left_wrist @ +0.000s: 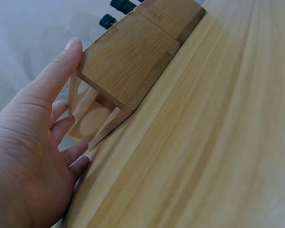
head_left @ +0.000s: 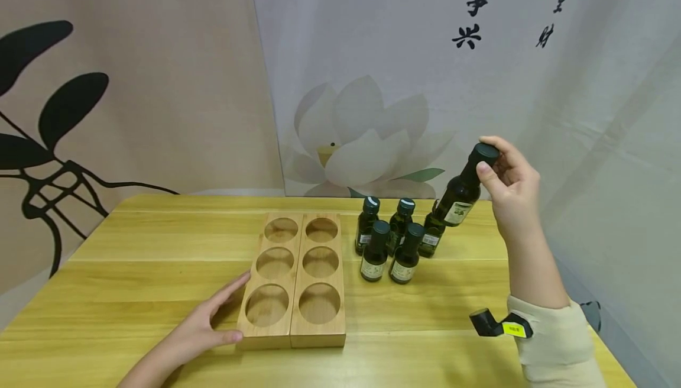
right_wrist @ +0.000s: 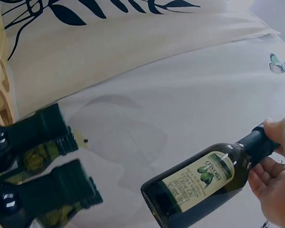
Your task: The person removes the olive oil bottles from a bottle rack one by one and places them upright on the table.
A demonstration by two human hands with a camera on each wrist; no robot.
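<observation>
My right hand (head_left: 513, 184) pinches a small dark olive oil bottle (head_left: 464, 190) by its cap, tilted in the air above the table. In the right wrist view the olive oil bottle (right_wrist: 199, 180) shows a cream label with green olives. Several similar bottles (head_left: 374, 261) stand upright together on the table, below and left of it. My left hand (head_left: 199, 326) lies along the left side of a wooden holder (head_left: 317, 339) with two rows of round, vacant recesses. Its thumb and fingers are spread and touch the holder's edge (left_wrist: 128, 57), nothing in their grasp.
The light wooden table (head_left: 175, 246) ends at a hanging cloth backdrop (head_left: 362, 39) with a lotus and dark characters. A black wrist camera (head_left: 500, 324) is strapped to the right sleeve (head_left: 555, 340). The standing bottles are just right of the holder.
</observation>
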